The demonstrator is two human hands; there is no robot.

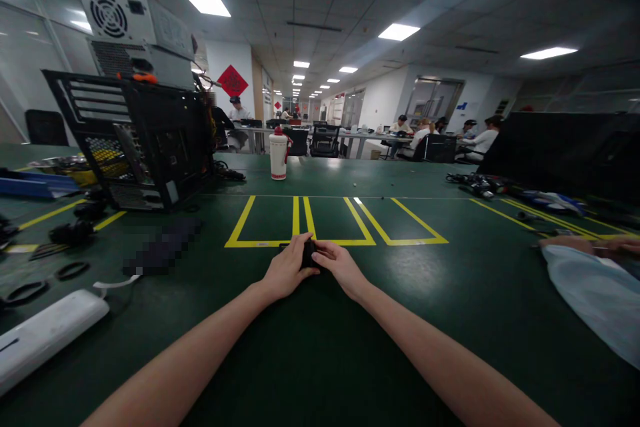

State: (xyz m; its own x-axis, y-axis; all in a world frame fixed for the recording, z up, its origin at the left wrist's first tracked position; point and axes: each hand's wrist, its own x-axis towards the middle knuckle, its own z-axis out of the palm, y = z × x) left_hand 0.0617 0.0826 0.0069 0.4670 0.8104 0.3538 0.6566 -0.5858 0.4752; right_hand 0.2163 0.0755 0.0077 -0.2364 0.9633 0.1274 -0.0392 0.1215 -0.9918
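Both hands meet at the near edge of the yellow tape frames, closed around a small black object (309,255). Its kind is not clear, since fingers cover most of it. My left hand (287,268) wraps it from the left, fingers over the top and thumb below. From the right, the fingertips of my right hand (343,268) press against its side. The object is low over the green tabletop (320,360); whether it touches the surface I cannot tell.
A black computer case (145,140) with a power supply (120,17) stacked above stands left. Beyond the tape is a white bottle (279,157). A white device (50,337) lies near left. At right are cables (477,183) and another person's sleeve (585,287).
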